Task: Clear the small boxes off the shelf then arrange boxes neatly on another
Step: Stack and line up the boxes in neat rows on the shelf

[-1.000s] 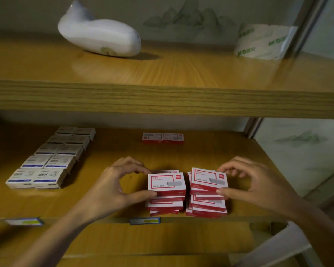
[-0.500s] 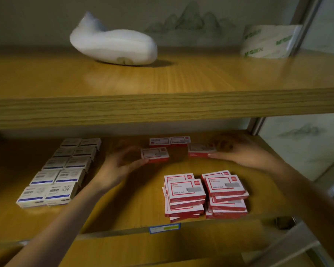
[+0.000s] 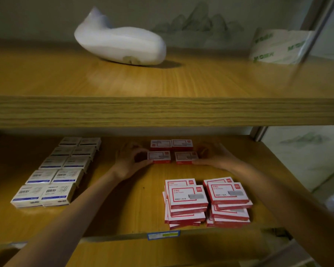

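The left red box point(image 3: 159, 157) is lying flat on the lower shelf point(image 3: 123, 209), and the left hand point(image 3: 129, 160) is pinching its outer end between thumb and curled fingers. The right red box point(image 3: 185, 157) is lying just beside it, a narrow gap between them, and the right hand point(image 3: 214, 156) is pinching its outer end the same way. Just beyond both hands, a back pair of red boxes point(image 3: 171, 144) is sitting side by side. Between the forearms, nearer the person than the hands, two stacks of red boxes point(image 3: 185, 201) are standing unevenly piled by the shelf's front edge, above a blue label point(image 3: 163, 235). Well left of the left hand, white and blue boxes point(image 3: 54, 172) are lying in two columns. Above the hands, the upper shelf point(image 3: 162, 110) is carrying a white curved object point(image 3: 120, 47) and a roll of tape point(image 3: 278, 47).
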{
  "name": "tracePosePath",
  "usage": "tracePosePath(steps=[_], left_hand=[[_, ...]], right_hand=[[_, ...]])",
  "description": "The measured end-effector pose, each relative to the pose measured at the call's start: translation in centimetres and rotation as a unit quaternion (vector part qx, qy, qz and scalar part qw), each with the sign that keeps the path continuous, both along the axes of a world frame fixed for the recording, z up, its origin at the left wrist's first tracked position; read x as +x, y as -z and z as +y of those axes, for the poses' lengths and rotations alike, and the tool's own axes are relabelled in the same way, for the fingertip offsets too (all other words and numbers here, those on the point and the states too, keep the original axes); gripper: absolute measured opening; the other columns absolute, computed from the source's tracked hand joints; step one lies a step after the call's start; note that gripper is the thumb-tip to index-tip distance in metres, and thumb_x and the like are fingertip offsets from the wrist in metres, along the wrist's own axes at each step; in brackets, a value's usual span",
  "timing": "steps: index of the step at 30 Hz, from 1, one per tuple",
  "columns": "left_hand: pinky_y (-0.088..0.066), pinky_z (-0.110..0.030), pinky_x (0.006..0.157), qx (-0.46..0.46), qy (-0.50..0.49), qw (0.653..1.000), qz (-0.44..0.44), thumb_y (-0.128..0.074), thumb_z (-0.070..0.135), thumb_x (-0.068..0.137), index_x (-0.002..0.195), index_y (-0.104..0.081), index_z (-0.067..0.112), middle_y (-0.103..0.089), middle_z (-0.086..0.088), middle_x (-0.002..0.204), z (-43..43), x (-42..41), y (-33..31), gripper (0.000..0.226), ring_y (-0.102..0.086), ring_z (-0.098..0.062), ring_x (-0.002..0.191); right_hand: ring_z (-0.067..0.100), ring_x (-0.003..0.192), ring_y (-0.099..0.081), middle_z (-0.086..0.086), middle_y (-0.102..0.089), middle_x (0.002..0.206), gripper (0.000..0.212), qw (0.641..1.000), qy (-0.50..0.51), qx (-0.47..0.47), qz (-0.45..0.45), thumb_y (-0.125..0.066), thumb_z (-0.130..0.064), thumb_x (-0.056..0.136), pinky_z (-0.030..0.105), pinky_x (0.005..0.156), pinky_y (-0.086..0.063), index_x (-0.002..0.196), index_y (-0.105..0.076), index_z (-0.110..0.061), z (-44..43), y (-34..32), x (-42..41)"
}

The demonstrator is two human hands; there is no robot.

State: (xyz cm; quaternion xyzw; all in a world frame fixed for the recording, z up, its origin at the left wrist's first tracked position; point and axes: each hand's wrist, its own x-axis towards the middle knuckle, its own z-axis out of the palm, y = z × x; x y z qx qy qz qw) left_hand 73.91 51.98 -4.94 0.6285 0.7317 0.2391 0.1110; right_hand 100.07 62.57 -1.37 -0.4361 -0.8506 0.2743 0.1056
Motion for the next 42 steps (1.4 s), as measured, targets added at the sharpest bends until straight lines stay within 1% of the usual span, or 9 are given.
tracePosePath(steps=[7, 17, 22, 24, 27, 29, 32, 36, 42], left_hand=[[-0.017, -0.036, 0.103, 0.014, -0.015, 1.0, -0.012, -0.06, 0.042, 0.082, 0.117, -0.058, 0.025, -0.042, -0.004, 0.13, 1.2, 0.7, 0.2, 0.039, -0.029, -0.022, 0.125], [-0.015, -0.036, 0.104, 0.014, -0.042, 0.999, -0.018, -0.059, 0.04, 0.084, 0.119, -0.058, 0.022, -0.043, -0.003, 0.131, 1.3, 1.5, -0.3, 0.04, -0.028, -0.022, 0.127], [-0.015, -0.038, 0.108, -0.025, -0.054, 0.998, -0.03, -0.056, 0.041, 0.085, 0.127, -0.051, 0.02, -0.039, -0.005, 0.139, 0.8, 2.1, -1.3, 0.047, -0.024, -0.025, 0.132], [-0.017, -0.04, 0.11, -0.008, -0.051, 0.997, -0.052, -0.057, 0.042, 0.084, 0.128, -0.049, 0.022, -0.038, -0.004, 0.14, -0.4, 2.5, -2.2, 0.049, -0.024, -0.025, 0.133], [-0.036, -0.016, 0.097, 0.031, 0.032, 0.978, -0.201, -0.061, 0.045, 0.077, 0.105, -0.061, 0.038, -0.054, 0.017, 0.119, -3.5, 3.5, -4.3, 0.029, -0.044, 0.001, 0.118], [-0.037, -0.001, 0.08, 0.021, 0.099, 0.961, -0.256, -0.062, 0.053, 0.07, 0.093, -0.066, 0.04, -0.062, 0.026, 0.102, -5.8, 4.6, -5.8, 0.027, -0.051, 0.013, 0.102], [-0.041, -0.011, 0.082, 0.026, 0.177, 0.968, -0.176, -0.067, 0.06, 0.066, 0.092, -0.068, 0.033, -0.063, 0.023, 0.097, -7.7, 5.8, -7.0, 0.037, -0.054, 0.004, 0.1], [-0.032, -0.029, 0.093, 0.015, 0.199, 0.977, -0.077, -0.059, 0.075, 0.054, 0.094, -0.063, 0.04, -0.058, 0.026, 0.1, -9.5, 6.8, -7.5, 0.053, -0.047, 0.005, 0.104], [-0.026, -0.027, 0.093, 0.027, 0.173, 0.984, -0.02, -0.051, 0.082, 0.053, 0.102, -0.052, 0.046, -0.05, 0.033, 0.104, -9.9, 7.4, -6.9, 0.061, -0.041, 0.012, 0.102]], right_hand=[[0.013, 0.089, -0.059, -0.001, -0.064, 0.098, 0.043, 0.999, 0.019, 0.009, 0.026, -0.073, -0.035, 0.071, 0.031, 0.081, -0.05, 0.107, -0.059, -0.014, 0.9, 0.5, -0.7], [0.002, 0.077, -0.057, -0.004, -0.067, 0.096, 0.041, 0.998, 0.037, 0.047, 0.028, -0.074, -0.038, 0.068, 0.016, 0.068, -0.043, 0.103, -0.061, -0.021, 2.0, 1.8, -1.0], [0.014, 0.097, -0.057, -0.004, -0.062, 0.104, 0.047, 0.998, 0.042, 0.041, 0.016, -0.072, -0.039, 0.07, 0.033, 0.085, -0.047, 0.111, -0.056, -0.021, 1.4, 0.8, -0.8], [0.01, 0.091, -0.055, -0.006, -0.06, 0.104, 0.04, 0.998, 0.036, 0.048, 0.029, -0.069, -0.037, 0.074, 0.027, 0.078, -0.047, 0.109, -0.057, -0.022, 0.7, -1.0, 0.0], [0.002, 0.083, -0.054, -0.018, -0.055, 0.09, 0.011, 0.995, 0.003, 0.075, 0.067, -0.062, -0.029, 0.082, 0.011, 0.065, -0.04, 0.087, -0.056, -0.037, -1.1, -4.0, 2.4], [-0.007, 0.076, -0.053, -0.026, -0.052, 0.082, 0.008, 0.995, -0.002, 0.07, 0.066, -0.059, -0.041, 0.081, 0.007, 0.058, -0.037, 0.078, -0.054, -0.046, -2.9, -5.6, 4.4], [-0.011, 0.086, -0.053, -0.032, -0.058, 0.09, 0.023, 0.997, -0.059, 0.017, 0.037, -0.049, -0.065, 0.07, 0.01, 0.066, -0.037, 0.086, -0.058, -0.051, -5.6, -7.3, 7.1], [-0.003, 0.095, -0.053, -0.026, -0.059, 0.097, 0.039, 0.989, -0.146, 0.032, 0.012, -0.057, -0.061, 0.064, 0.012, 0.075, -0.043, 0.098, -0.058, -0.043, -7.9, -7.3, 9.5], [0.002, 0.092, -0.052, -0.023, -0.057, 0.099, 0.047, 0.991, -0.108, 0.071, -0.034, -0.062, -0.064, 0.061, 0.028, 0.075, -0.047, 0.102, -0.057, -0.042, -8.6, -5.3, 11.1]])
